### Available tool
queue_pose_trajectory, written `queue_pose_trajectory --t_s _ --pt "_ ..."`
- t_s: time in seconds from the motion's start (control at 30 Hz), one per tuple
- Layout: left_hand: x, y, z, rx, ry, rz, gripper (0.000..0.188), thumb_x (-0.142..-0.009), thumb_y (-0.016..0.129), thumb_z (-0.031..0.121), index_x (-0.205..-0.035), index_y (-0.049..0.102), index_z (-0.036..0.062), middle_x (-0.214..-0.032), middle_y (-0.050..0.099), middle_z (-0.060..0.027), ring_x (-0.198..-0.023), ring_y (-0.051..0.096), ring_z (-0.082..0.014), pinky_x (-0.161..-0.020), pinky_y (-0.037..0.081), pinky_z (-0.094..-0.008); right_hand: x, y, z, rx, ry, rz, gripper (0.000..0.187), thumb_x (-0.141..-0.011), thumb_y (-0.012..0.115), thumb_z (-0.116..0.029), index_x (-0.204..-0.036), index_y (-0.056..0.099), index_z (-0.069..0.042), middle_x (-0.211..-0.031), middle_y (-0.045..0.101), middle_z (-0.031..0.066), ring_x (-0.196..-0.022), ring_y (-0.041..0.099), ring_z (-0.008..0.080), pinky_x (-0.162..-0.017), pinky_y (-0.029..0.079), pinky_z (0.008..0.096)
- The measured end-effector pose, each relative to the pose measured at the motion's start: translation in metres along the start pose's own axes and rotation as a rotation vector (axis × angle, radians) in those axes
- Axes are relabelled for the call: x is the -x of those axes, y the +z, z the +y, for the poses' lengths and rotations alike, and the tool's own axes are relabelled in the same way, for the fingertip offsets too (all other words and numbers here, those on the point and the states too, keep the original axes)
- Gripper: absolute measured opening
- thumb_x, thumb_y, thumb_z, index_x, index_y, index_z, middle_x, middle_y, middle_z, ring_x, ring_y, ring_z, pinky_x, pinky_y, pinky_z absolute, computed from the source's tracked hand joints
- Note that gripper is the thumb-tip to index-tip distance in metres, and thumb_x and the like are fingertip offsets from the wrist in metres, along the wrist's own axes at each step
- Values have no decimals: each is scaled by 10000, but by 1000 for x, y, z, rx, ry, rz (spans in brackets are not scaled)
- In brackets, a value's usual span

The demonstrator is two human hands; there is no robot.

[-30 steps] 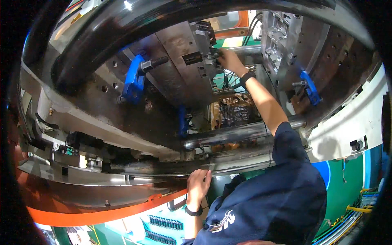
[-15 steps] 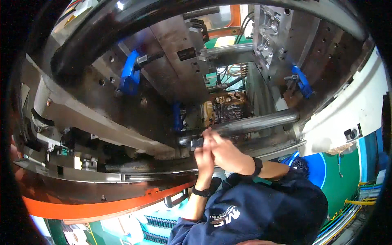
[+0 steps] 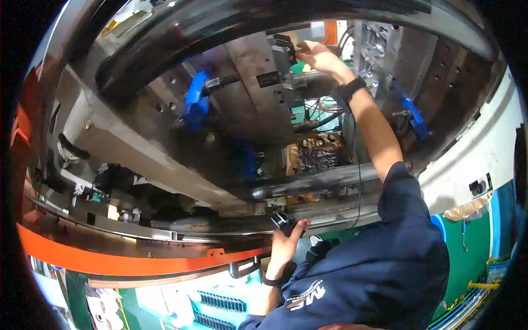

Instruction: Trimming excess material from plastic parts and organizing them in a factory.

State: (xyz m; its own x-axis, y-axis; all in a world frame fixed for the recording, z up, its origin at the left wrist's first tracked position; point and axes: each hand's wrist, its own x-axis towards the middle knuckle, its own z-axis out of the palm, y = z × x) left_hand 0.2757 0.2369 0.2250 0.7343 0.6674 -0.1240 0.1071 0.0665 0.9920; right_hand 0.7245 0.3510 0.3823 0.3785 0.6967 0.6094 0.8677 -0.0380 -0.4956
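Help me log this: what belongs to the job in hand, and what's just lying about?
In the job:
- black part in left hand
- slotted metal block by right hand
- probably black pieces in rows

Apparently lying about:
- coloured tubes, lower right
- brown bundle

white lettering (image 3: 315,292) marks the navy shirt (image 3: 379,264); the smaller line is blurred.

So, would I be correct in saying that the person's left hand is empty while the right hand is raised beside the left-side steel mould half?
Not quite: the left hand is not empty. The head view shows it holding a small black part. The right hand is indeed raised beside the left-side steel mould half.
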Motion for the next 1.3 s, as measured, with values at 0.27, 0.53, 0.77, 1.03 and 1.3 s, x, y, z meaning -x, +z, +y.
queue_pose_trajectory --t_s 0.27,0.53,0.77,1.03,1.3 --pt "16 -2 -21 -3 -51 47 215 -955 586 170 -997 695 -11 -930 717 -63 -860 647 -126 -771 496 -277 -7 9 3 115 105 49 271 -942 550 -190 -1125 590 5 -903 700 175 -676 700 214 -581 550 338" --pt "25 6 -18 -68 -89 95 238 -948 601 216 -955 712 6 -894 730 -72 -817 654 -136 -766 499 -305 -41 30 45 -189 -19 -77 238 -941 573 -153 -1112 586 12 -858 670 114 -690 628 176 -585 517 312" --pt "80 -30 -11 -560 3 -125 388 -921 603 355 -825 669 -16 -683 672 -166 -611 666 -281 -597 508 -387 -36 27 81 440 -193 212 363 -954 535 -331 -1136 557 -17 -948 640 134 -794 620 231 -722 511 370" --pt "200 -92 -52 -646 103 222 345 -848 642 326 -920 539 5 -670 614 -222 -665 611 -433 -608 492 -502 257 -15 -180 -476 -88 -181 236 -955 524 -189 -1024 578 30 -943 671 160 -843 648 227 -804 510 355" --pt "329 -145 -176 -619 -295 743 363 -834 600 352 -847 583 -10 -672 617 -239 -663 632 -413 -624 501 -491 449 227 -388 -500 -112 -1588 191 -905 582 -142 -957 609 39 -747 651 77 -685 606 138 -655 483 297"
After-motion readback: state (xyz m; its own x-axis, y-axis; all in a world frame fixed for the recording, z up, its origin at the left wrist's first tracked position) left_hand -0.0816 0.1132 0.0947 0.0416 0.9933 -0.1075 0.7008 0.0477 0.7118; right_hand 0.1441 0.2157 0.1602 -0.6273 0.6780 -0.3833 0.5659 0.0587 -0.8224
